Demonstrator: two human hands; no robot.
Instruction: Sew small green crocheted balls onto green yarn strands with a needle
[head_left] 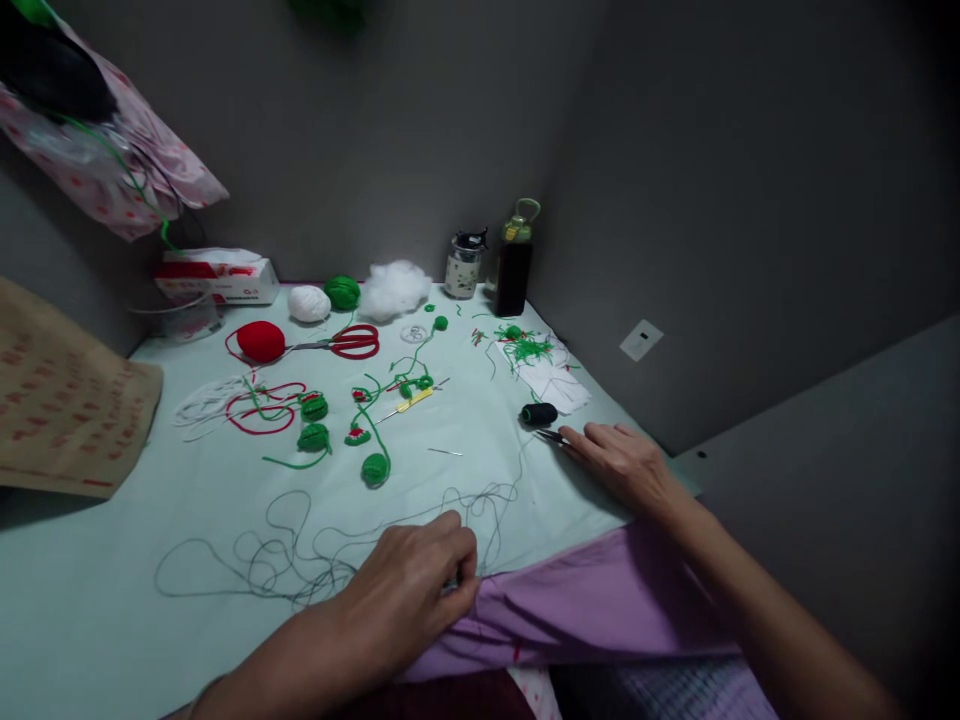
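1. Toward the back left of the table, a red yarn ball lies beside red scissors.
2. Green crocheted pieces sit mid-table, and loose dark thread tangles in front of them.
3. The left hand, fingers pressed together, pinches the edge of the purple cloth, which drapes over the near table edge.
4. A black spool lies just beyond small snips.
5. The right hand rests flat on the table, fingers loosely spread, fingertips touching the snips.
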